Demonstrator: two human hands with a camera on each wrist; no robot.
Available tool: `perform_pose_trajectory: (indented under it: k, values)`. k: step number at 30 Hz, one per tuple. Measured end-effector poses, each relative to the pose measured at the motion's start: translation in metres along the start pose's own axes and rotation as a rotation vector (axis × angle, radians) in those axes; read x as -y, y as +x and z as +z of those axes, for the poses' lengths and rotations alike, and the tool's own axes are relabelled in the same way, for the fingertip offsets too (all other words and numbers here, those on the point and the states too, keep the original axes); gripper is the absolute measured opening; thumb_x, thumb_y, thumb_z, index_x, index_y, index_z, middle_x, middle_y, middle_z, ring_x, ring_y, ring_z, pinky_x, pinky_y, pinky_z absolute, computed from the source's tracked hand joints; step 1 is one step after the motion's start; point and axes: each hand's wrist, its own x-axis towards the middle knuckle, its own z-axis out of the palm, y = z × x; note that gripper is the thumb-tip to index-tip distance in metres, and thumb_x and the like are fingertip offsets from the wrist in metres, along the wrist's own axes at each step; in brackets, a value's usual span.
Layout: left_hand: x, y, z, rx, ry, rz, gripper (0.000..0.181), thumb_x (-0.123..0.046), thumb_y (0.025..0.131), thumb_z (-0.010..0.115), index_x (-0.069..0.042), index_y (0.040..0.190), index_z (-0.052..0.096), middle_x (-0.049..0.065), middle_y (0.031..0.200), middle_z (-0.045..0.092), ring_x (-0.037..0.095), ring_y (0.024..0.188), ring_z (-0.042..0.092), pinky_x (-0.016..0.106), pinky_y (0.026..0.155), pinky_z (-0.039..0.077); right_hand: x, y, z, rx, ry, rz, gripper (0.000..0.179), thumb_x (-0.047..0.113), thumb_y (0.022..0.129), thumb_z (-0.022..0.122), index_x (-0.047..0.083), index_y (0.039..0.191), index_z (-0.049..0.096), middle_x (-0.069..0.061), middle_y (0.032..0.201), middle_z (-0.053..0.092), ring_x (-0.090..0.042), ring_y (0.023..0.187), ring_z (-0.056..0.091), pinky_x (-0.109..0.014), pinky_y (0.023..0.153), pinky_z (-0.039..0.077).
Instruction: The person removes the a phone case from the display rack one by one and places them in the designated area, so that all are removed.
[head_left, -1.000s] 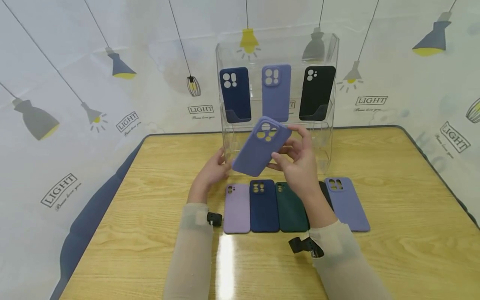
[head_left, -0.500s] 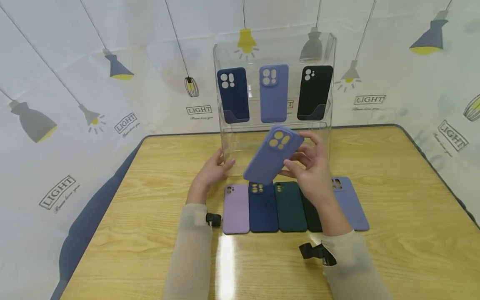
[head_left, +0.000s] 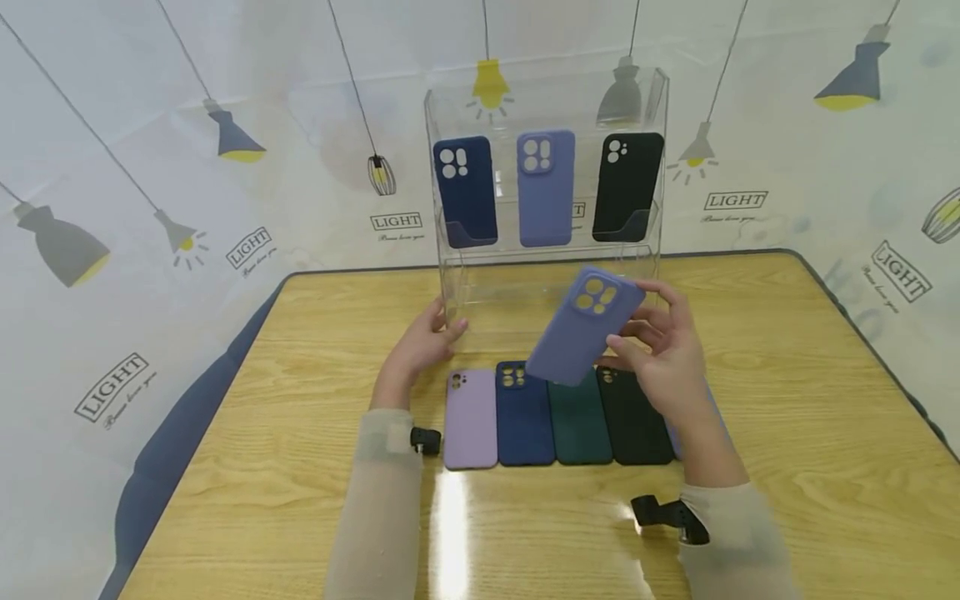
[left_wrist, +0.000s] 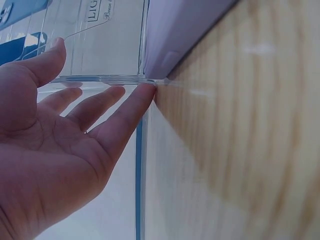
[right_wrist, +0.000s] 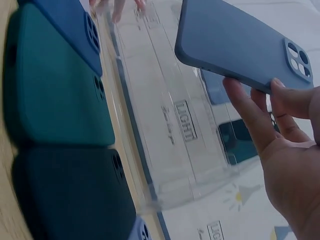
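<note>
Periwinkle-blue, a rounded phone case is pinched at its right edge by the right hand. The left hand, fingers loosely extended, touches the left side of a clear acrylic display stand. Over the last second the phone case moved right and nearer: it is airborne, not set down, beyond the flat navy-blue case.

Long beige sleeves reach the wrists, a left sleeve and a matching right sleeve, each with a faint greyish band near its cuff; a small, blocky black left wrist camera and a longer black right wrist camera jut from their facing sides
</note>
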Motion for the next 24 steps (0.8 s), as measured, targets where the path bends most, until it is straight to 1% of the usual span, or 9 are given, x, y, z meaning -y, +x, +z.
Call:
perform_pose_trajectory:
  k: [4, 9, 11, 15, 17, 21, 24]
  values:
    - [0.001, 0.001, 0.0, 0.007, -0.001, 0.004, 0.076, -0.031, 0.11, 0.06, -0.029, 0.173, 0.017, 0.024, 0.173, 0.03, 0.039, 0.152, 0.048, 0.053, 0.114, 0.054, 0.001, -0.004, -0.02, 0.014, -0.009, 0.016, 0.075, -0.019, 0.095, 0.064, 0.016, 0.157, 0.04, 0.003, 0.112, 0.069, -0.011, 0.093, 0.072, -0.032, 0.073, 0.069]
    - [0.0, 0.0, -0.001, 0.006, 0.003, -0.006, 0.077, -0.032, 0.11, 0.06, -0.029, 0.173, 0.016, 0.024, 0.174, 0.029, 0.039, 0.152, 0.048, 0.053, 0.114, 0.054, 0.001, -0.007, -0.046, 0.012, -0.068, 0.003, 0.077, -0.021, 0.094, 0.064, 0.017, 0.157, 0.042, 0.006, 0.113, 0.071, -0.007, 0.094, 0.073, -0.026, 0.071, 0.067]
    - [0.0, -0.001, -0.001, 0.006, 0.007, -0.009, 0.077, -0.032, 0.11, 0.06, -0.03, 0.173, 0.016, 0.024, 0.174, 0.029, 0.04, 0.152, 0.049, 0.053, 0.114, 0.054, 0.0, -0.009, -0.056, -0.007, -0.073, -0.01, 0.077, -0.022, 0.093, 0.065, 0.015, 0.157, 0.042, 0.006, 0.112, 0.072, -0.007, 0.094, 0.073, -0.025, 0.071, 0.067]
    - [-0.001, -0.001, -0.002, 0.008, 0.01, -0.007, 0.077, -0.033, 0.111, 0.059, -0.029, 0.173, 0.014, 0.024, 0.174, 0.029, 0.041, 0.15, 0.05, 0.052, 0.115, 0.054, -0.001, -0.013, -0.073, -0.051, -0.044, -0.026, 0.077, -0.024, 0.092, 0.064, 0.013, 0.157, 0.045, 0.004, 0.112, 0.072, -0.008, 0.096, 0.074, -0.025, 0.071, 0.067]
    - [0.0, -0.001, -0.002, 0.007, 0.007, -0.001, 0.077, -0.033, 0.111, 0.059, -0.028, 0.173, 0.014, 0.024, 0.174, 0.029, 0.042, 0.15, 0.049, 0.053, 0.115, 0.054, -0.002, -0.014, -0.081, -0.069, -0.058, -0.029, 0.077, -0.023, 0.093, 0.063, 0.013, 0.158, 0.044, 0.003, 0.112, 0.071, -0.008, 0.095, 0.073, -0.025, 0.072, 0.067]
    - [0.001, -0.001, -0.002, 0.003, 0.0, 0.005, 0.077, -0.032, 0.11, 0.06, -0.028, 0.173, 0.015, 0.024, 0.174, 0.029, 0.042, 0.151, 0.048, 0.053, 0.114, 0.054, -0.002, -0.018, -0.099, -0.103, -0.136, -0.013, 0.077, -0.022, 0.094, 0.062, 0.015, 0.16, 0.044, 0.005, 0.115, 0.068, -0.005, 0.096, 0.072, -0.022, 0.072, 0.066]
    - [0.002, 0.0, -0.001, 0.007, -0.002, 0.002, 0.077, -0.032, 0.11, 0.06, -0.029, 0.173, 0.015, 0.023, 0.174, 0.03, 0.041, 0.152, 0.048, 0.053, 0.114, 0.054, -0.001, -0.023, -0.115, -0.16, -0.254, 0.0, 0.079, -0.022, 0.094, 0.062, 0.017, 0.16, 0.044, 0.009, 0.115, 0.067, 0.0, 0.095, 0.071, -0.018, 0.073, 0.064]
